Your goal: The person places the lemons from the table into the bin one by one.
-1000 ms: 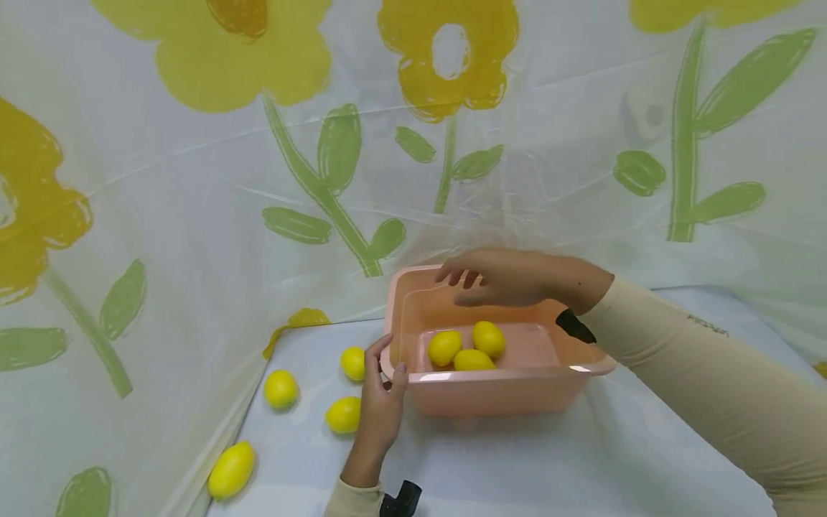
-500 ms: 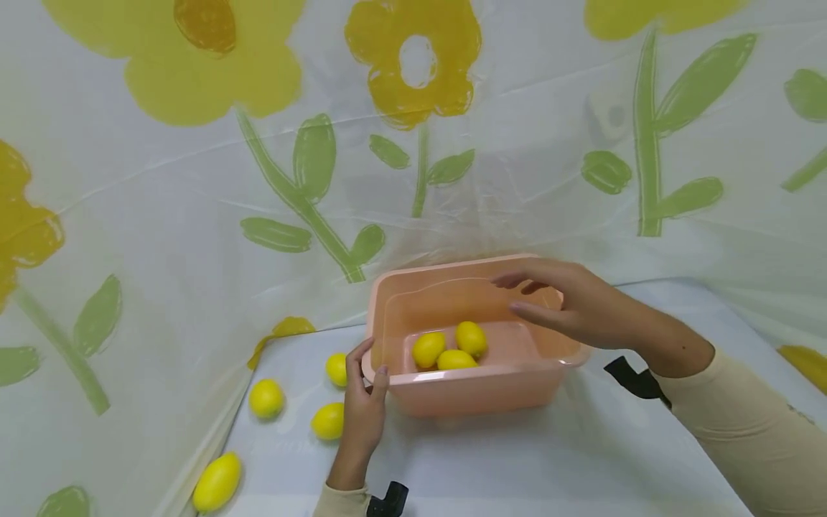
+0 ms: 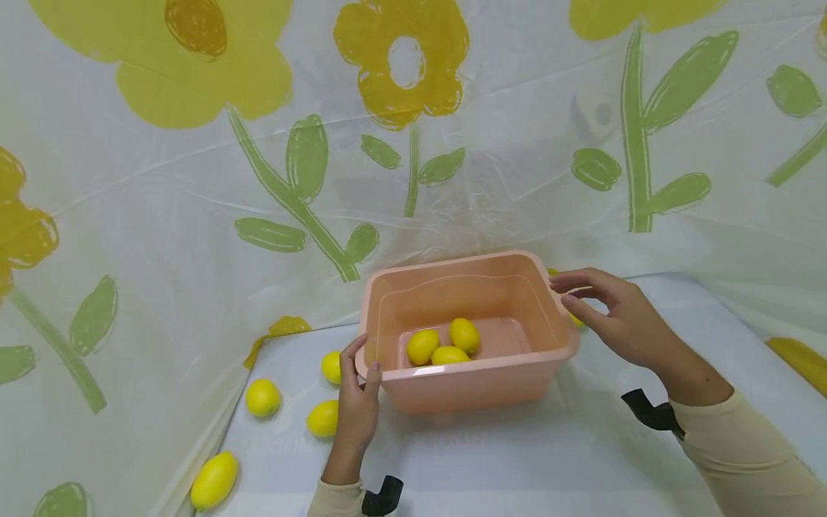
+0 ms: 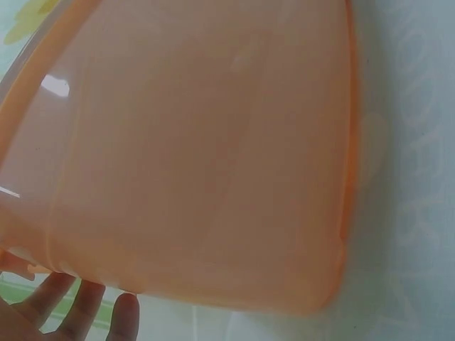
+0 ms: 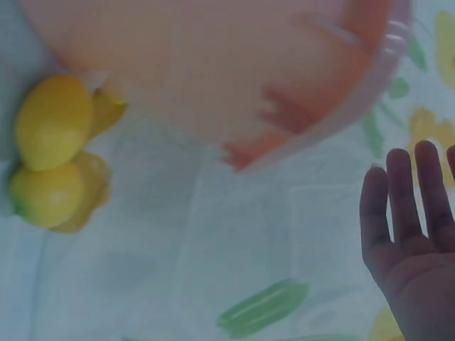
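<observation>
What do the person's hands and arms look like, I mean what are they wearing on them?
The left hand and right hand are bare, with no gloves visible. Both arms wear plain-looking beige sleeves, left and right, ending near the wrist. A bent black piece shows at each cuff, left and right.

The right hand [image 3: 619, 314] has travelled from above the inside of the pink tub [image 3: 474, 391] to its right end, toward the right edge of the counter [image 3: 517, 459]. Beyond that end, a previously covered lemon [image 3: 578, 322] now shows
</observation>
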